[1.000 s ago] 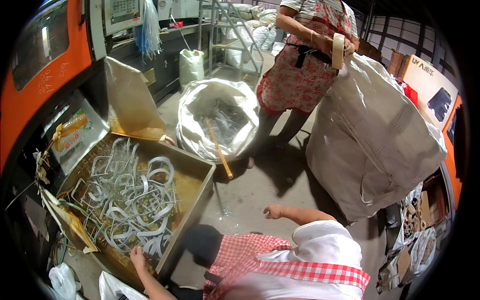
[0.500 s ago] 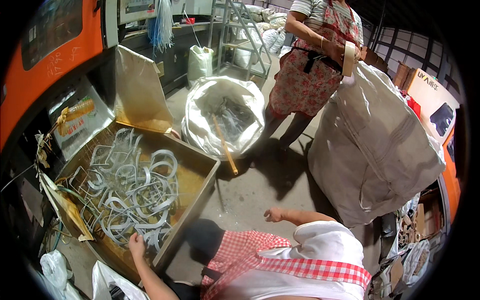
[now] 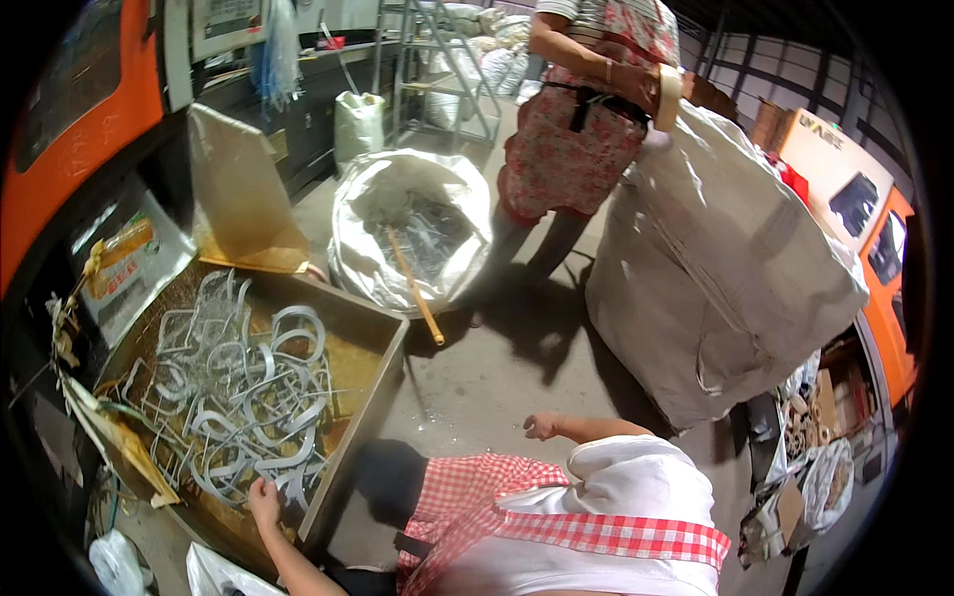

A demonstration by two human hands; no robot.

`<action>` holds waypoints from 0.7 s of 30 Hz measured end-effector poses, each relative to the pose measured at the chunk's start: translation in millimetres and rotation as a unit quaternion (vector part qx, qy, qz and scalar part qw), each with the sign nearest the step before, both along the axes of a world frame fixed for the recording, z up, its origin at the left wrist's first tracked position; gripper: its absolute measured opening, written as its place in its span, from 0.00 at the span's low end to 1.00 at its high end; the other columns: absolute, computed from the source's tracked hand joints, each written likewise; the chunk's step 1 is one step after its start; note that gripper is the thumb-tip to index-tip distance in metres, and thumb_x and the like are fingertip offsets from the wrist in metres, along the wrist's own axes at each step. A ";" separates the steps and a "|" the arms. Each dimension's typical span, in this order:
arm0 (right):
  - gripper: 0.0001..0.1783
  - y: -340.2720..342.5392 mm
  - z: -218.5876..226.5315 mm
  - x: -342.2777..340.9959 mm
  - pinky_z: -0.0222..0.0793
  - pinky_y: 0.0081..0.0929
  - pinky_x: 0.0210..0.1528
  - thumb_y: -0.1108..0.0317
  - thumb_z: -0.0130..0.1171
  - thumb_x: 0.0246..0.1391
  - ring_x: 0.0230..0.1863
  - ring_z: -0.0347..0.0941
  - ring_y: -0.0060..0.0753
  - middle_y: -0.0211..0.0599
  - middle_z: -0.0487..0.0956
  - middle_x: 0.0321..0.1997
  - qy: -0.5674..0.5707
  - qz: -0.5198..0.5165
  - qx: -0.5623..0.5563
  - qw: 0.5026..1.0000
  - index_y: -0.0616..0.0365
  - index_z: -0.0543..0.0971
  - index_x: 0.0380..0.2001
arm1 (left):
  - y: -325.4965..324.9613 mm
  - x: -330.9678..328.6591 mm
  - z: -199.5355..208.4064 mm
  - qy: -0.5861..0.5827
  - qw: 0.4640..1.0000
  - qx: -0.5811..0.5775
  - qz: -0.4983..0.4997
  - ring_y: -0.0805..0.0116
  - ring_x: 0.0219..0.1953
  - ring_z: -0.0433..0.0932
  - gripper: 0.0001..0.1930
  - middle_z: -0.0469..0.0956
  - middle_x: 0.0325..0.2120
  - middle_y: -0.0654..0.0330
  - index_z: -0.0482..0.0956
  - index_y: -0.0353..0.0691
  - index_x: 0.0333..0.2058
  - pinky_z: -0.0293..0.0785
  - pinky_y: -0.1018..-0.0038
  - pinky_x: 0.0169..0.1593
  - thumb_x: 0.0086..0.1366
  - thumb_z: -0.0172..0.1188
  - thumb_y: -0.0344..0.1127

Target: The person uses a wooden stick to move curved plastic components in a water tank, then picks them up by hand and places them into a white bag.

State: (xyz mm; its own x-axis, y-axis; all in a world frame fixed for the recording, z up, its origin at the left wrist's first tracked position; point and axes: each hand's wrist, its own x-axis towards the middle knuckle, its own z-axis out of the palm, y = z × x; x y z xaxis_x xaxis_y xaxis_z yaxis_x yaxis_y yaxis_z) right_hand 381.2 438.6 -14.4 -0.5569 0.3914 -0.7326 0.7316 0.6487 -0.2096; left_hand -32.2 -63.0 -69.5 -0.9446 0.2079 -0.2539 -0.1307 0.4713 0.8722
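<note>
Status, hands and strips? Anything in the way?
Left hand at near edge of grey strips, grip unclear. Right hand over floor, nothing visible in it. Strips tangled in tray; its side wall stands between the hands.

We count one left hand (image 3: pixel 263 502), one right hand (image 3: pixel 541 425), one shallow tray (image 3: pixel 360 350), one yellowish pole (image 3: pixel 415 286), one wide-mouthed white sack (image 3: pixel 354 211), one large grey bag (image 3: pixel 725 278), one beige roll (image 3: pixel 668 97) and one co-worker (image 3: pixel 576 149); the pale strips (image 3: pixel 260 417) we find too tangled to count.
</note>
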 end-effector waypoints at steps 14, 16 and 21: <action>0.26 -6.8 -10.8 12.6 0.71 0.31 0.35 0.56 0.53 0.47 0.27 0.77 0.34 0.47 0.79 0.32 0.042 0.006 -0.033 0.999 0.63 0.72 0.46 | -8.8 -12.1 -35.4 -0.003 0.999 -0.031 -0.028 0.63 0.36 0.72 0.19 0.75 0.35 0.52 0.71 0.27 0.42 0.67 0.71 0.43 0.54 0.57 0.34; 0.26 -10.6 -6.5 9.3 0.71 0.31 0.35 0.55 0.53 0.47 0.27 0.77 0.34 0.47 0.79 0.32 0.047 -0.013 -0.037 0.998 0.63 0.72 0.46 | -7.8 -11.3 -32.9 -0.011 0.999 -0.036 -0.023 0.64 0.35 0.72 0.19 0.75 0.34 0.52 0.72 0.27 0.42 0.68 0.71 0.42 0.54 0.57 0.34; 0.27 -8.4 -24.2 19.0 0.71 0.30 0.36 0.55 0.52 0.47 0.27 0.77 0.33 0.47 0.79 0.33 0.023 0.015 -0.031 0.999 0.62 0.72 0.47 | 1.5 -13.2 -32.6 -0.007 0.997 -0.054 -0.048 0.65 0.32 0.72 0.19 0.75 0.31 0.52 0.72 0.27 0.42 0.69 0.71 0.38 0.54 0.57 0.34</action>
